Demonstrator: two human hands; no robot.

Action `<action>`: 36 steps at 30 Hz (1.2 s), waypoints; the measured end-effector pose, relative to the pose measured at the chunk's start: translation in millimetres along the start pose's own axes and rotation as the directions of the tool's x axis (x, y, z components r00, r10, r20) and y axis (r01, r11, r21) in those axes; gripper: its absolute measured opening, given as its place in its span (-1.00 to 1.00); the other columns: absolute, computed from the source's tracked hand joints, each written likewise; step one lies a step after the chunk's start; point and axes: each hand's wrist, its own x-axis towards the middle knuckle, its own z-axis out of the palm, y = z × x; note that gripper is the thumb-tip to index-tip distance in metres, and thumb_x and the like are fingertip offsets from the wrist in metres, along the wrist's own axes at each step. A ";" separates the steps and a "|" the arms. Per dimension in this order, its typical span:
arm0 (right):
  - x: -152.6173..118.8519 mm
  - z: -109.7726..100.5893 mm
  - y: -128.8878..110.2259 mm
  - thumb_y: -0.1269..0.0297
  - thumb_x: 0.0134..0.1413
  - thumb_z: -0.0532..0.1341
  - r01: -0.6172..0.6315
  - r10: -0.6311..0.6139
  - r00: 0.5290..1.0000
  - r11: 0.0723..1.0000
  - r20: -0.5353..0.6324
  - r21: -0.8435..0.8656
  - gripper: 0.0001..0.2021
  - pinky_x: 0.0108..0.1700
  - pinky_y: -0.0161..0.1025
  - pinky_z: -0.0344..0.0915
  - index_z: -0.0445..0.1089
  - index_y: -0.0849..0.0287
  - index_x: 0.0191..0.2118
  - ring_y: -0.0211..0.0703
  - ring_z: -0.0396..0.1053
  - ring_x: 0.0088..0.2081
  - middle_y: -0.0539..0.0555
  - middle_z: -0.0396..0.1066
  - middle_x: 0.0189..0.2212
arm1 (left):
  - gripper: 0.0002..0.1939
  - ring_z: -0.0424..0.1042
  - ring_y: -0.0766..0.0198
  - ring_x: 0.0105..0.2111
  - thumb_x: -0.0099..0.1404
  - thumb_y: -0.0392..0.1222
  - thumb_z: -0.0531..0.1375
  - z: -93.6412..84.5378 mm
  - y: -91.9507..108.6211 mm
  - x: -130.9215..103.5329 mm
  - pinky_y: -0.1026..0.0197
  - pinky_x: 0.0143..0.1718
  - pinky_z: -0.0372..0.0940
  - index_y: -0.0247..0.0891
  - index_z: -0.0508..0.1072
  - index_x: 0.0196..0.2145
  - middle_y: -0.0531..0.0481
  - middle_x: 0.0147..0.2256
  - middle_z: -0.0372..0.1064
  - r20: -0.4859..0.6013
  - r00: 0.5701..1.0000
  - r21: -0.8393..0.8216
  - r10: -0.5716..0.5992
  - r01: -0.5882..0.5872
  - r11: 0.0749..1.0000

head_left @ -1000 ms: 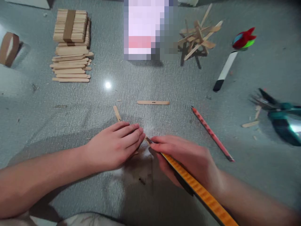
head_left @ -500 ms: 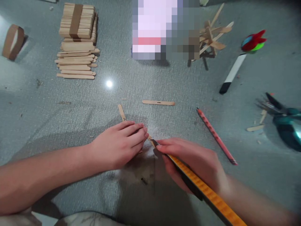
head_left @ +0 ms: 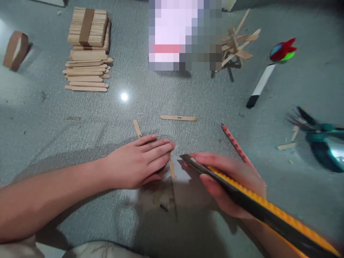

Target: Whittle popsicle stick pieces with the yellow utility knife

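My left hand (head_left: 146,161) lies flat on the table, fingers stretched out and thumb lower down, pressing on wooden craft sticks. One stick end (head_left: 137,128) pokes out above the fingers, and another stick end (head_left: 172,168) shows below the fingertips. Whether these belong to one stick is hidden by the hand. In my right hand (head_left: 231,182) is a yellow and black utility knife (head_left: 258,206). Its dark blade points left, a short gap from the lower stick end. A craft stick with a small slot (head_left: 178,118) rests just beyond my hands.
Craft sticks, bundled (head_left: 88,27) and loose (head_left: 87,77), lie at the back left near a brown paper loop (head_left: 15,50). A star-like stick assembly (head_left: 236,46), a white marker (head_left: 260,86), a red pencil (head_left: 238,147) and green-handled cutters (head_left: 325,143) are to the right. Something behind is pixelated.
The knife blade has lifted off the stick, and my right hand has turned and drawn back to the right. My left fingers have straightened a little.
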 end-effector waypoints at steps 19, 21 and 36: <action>11.9 1.0 5.2 0.43 0.15 0.22 0.049 -0.049 0.998 0.999 0.041 -0.006 -0.77 -0.18 -0.27 0.58 0.43 0.08 -0.08 -0.11 0.62 -0.20 0.13 0.61 -0.20 | -0.71 0.37 -0.01 0.23 0.49 -0.07 0.12 -2.7 9.3 0.9 -0.16 0.28 0.28 -0.28 0.49 0.01 -0.25 0.18 0.39 -0.050 0.998 -0.033 0.035 -0.037 0.999; 11.9 0.7 6.2 0.42 0.15 0.22 0.044 -0.043 0.997 0.999 0.058 -0.010 -0.78 -0.18 -0.27 0.58 0.43 0.08 -0.08 -0.12 0.62 -0.20 0.13 0.61 -0.19 | -0.72 0.39 0.03 0.21 0.50 -0.09 0.11 -2.4 7.5 1.1 -0.11 0.27 0.30 -0.30 0.51 -0.03 -0.23 0.16 0.42 -0.057 0.997 -0.051 0.046 -0.049 0.997; 13.2 3.0 9.8 0.40 0.13 0.31 0.060 -0.059 0.997 0.998 0.040 -0.017 -0.83 -0.24 -0.25 0.58 0.39 0.07 -0.17 -0.13 0.61 -0.28 0.10 0.60 -0.24 | -0.69 0.51 0.21 -0.19 0.55 -0.33 -0.03 -8.3 8.2 5.0 0.11 -0.10 0.39 -0.41 0.51 -0.07 -0.10 -0.20 0.54 -0.117 0.992 -0.059 0.053 -0.060 0.996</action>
